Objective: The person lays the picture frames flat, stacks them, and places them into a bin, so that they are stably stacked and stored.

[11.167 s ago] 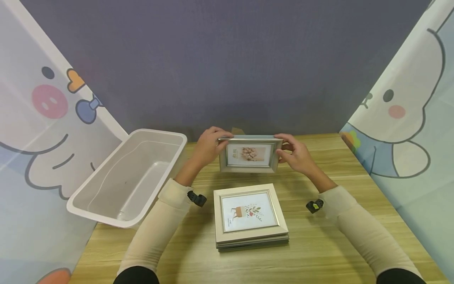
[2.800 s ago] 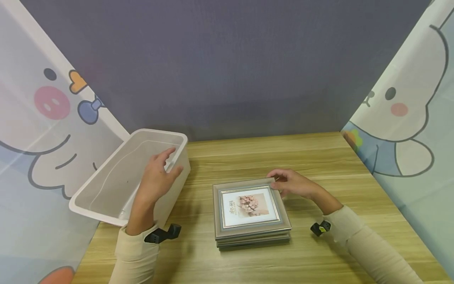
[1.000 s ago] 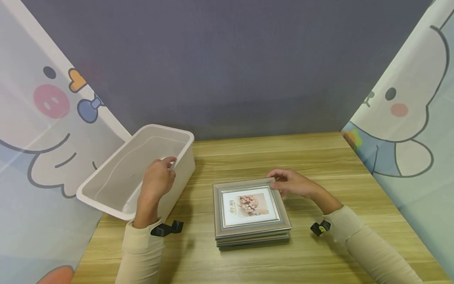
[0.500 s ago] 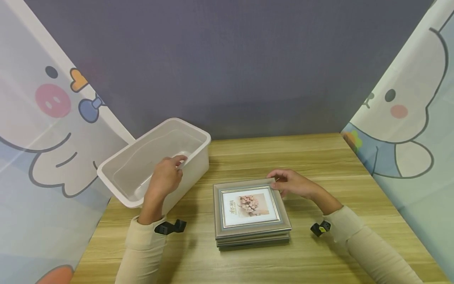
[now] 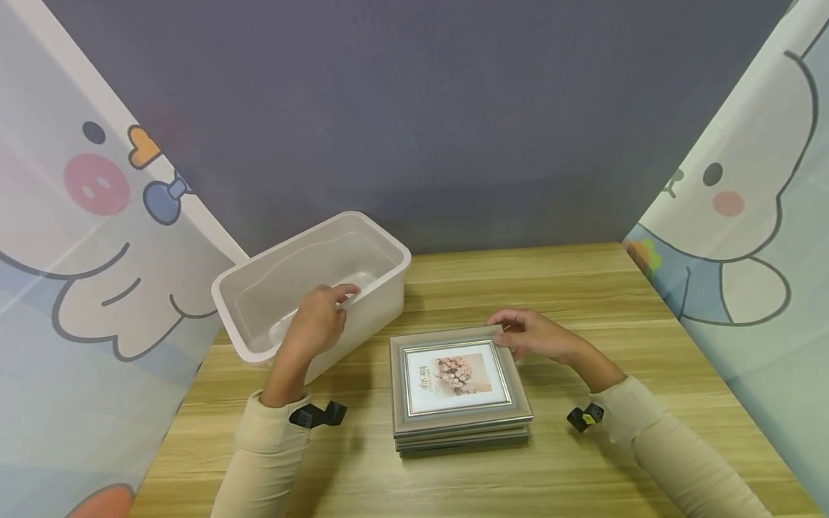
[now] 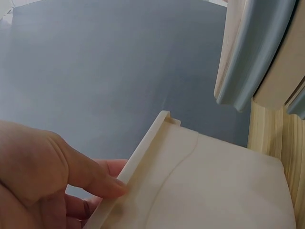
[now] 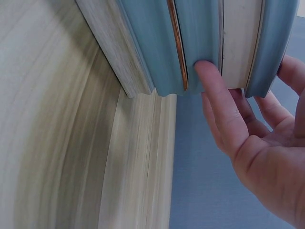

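My left hand (image 5: pixel 317 321) pinches the near right rim of a white plastic tub (image 5: pixel 383 306). In the left wrist view the thumb (image 6: pixel 107 186) lies on the outer side of that rim, and other fingers reach behind it. A stack of picture frames (image 5: pixel 403 374) lies flat on the table; the top one shows a pink bouquet print. My right hand (image 5: pixel 537 335) holds the stack's far right corner, thumb on the top frame and fingers along the edge. The right wrist view shows a fingertip (image 7: pixel 206 69) against the side of the stacked frames (image 7: pixel 236 52).
The wood-grain table (image 5: pixel 583 288) meets a dark grey panel (image 5: pixel 414 129) at the back. White panels printed with cartoon animals (image 5: pixel 745 216) flank both sides. The tub stands left of the frames, close to the back panel, with a narrow strip of table between it and the stack.
A bouquet frame, held upright earlier, now tops the stack. My left hand has taken hold of the tub's rim and drawn the tub rightward, turning it. My right hand lately stays put.
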Motion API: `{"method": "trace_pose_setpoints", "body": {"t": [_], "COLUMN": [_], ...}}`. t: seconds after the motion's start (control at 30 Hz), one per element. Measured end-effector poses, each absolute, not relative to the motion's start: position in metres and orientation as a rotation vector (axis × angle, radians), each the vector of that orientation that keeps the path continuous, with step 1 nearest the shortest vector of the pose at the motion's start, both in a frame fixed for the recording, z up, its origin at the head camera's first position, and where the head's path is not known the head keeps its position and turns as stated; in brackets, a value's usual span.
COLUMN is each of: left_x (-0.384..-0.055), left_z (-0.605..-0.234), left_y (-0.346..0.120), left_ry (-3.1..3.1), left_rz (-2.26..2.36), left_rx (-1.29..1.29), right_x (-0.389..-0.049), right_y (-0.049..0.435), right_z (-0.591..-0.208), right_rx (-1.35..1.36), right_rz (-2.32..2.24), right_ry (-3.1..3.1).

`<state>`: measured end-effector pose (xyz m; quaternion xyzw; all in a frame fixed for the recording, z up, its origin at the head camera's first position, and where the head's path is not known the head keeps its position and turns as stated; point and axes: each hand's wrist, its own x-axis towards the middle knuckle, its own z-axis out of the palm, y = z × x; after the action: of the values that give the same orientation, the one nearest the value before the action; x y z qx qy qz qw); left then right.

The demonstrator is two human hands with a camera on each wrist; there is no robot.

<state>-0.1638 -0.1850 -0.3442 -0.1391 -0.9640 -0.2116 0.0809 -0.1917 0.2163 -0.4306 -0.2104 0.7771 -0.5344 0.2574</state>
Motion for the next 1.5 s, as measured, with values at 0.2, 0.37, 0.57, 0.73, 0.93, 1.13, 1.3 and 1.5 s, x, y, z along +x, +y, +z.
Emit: {"method": "trace_pose_setpoints", "body": {"t": [0.2,0.37,0.57,0.73,0.93,1.13,1.3,1.5], "left_x": [-0.164,-0.165,-0.168,-0.172,-0.18,-0.187,-0.193,-0.202], "left_z": [-0.345,-0.345,-0.344,-0.342,-0.342,-0.34,-0.339,-0.339], "left_y": [-0.178,-0.173,-0.166,-0.16,-0.153,-0.144,-0.136,-0.125], "left_ry": [-2.909,-2.911,-2.932,-2.964,-2.942,-2.922,-2.907,-2.929], "left_rz": [-0.667,-0.668,-0.696,-0.709,-0.711,-0.687,-0.662,-0.656], "left_rx": [-0.453,-0.511,-0.546,-0.587,-0.707,-0.838,-0.929,-0.979], "right_x": [-0.191,-0.191,-0.191,-0.191,-0.192,-0.191,-0.189,-0.189], "right_y": [0.216,0.216,0.216,0.216,0.216,0.215,0.215,0.214], "right_z": [-0.43,-0.431,-0.431,-0.431,-0.432,-0.431,-0.431,-0.432], "right_rx": [-0.572,-0.571,-0.573,-0.579,-0.586,-0.591,-0.589,-0.591], "right_rz": [-1.454,-1.463,-1.469,-1.461,-1.461,-1.459,-1.461,-1.465], "right_ry": [2.104,2.096,2.093,2.103,2.102,2.11,2.117,2.117]}}
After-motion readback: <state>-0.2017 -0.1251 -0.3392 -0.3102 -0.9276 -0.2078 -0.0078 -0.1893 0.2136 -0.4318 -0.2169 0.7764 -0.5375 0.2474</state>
